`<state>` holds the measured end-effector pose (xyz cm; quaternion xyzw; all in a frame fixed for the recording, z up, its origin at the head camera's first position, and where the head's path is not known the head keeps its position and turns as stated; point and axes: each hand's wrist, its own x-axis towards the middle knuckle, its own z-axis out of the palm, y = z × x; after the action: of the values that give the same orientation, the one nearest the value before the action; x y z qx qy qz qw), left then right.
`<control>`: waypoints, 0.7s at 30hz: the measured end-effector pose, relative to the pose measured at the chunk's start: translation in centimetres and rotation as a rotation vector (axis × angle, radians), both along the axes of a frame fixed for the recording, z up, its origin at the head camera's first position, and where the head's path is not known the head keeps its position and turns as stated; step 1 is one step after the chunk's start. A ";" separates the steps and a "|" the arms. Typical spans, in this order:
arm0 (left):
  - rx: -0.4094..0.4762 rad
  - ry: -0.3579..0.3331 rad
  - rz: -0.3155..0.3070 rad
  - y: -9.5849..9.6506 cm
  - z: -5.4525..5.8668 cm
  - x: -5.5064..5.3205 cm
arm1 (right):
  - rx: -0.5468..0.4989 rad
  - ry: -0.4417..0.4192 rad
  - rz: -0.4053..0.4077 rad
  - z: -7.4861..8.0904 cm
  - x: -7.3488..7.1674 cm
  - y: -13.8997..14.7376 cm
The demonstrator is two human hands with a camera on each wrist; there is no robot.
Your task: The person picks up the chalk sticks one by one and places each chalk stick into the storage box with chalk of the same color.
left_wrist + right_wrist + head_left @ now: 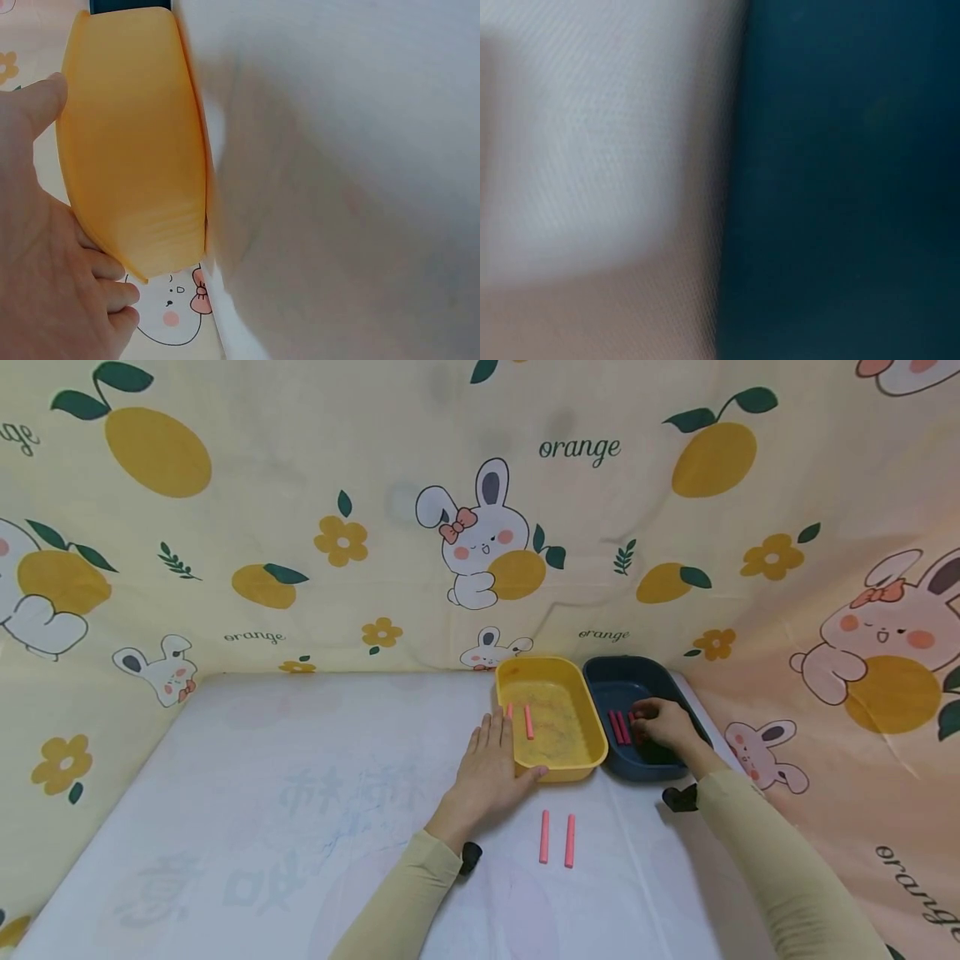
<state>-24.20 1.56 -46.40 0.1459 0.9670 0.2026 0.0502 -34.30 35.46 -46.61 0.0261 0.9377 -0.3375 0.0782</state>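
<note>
My left hand (491, 764) rests along the left rim of a yellow tray (566, 718), fingers straight and thumb at the near edge. In the left wrist view the same hand touches the yellow tray (135, 135) with thumb and fingers spread. Inside that tray lies a pink chalk stick (528, 722), with another partly hidden by my fingers. My right hand (663, 725) reaches into the dark blue tray (626, 672) and pinches a pink chalk stick (632, 717) by its fingertips. Beside it lie two more chalk sticks (624, 727). The right wrist view shows mostly the blue tray's wall (840, 180), blurred.
Two pink chalk sticks (544, 837) lie side by side on the white tabletop (247, 793), in front of the yellow tray. Both trays stand side by side near the back right corner. A printed curtain (337, 443) closes off the back and sides.
</note>
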 end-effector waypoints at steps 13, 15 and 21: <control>0.010 0.006 -0.011 -0.1 0.1 0.1 | -0.055 0.110 0.031 2.1 2.6 -0.7; 0.012 0.007 -0.014 -0.1 0.1 0.2 | -0.048 0.141 0.027 2.6 3.3 -1.1; 0.014 0.003 -0.009 -0.1 0.2 0.3 | -0.051 0.199 0.005 4.0 6.0 -2.7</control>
<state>-23.94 1.49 -46.18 0.1507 0.9650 0.2089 0.0487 -28.33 32.72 -42.57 -0.0120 0.9320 -0.3619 -0.0138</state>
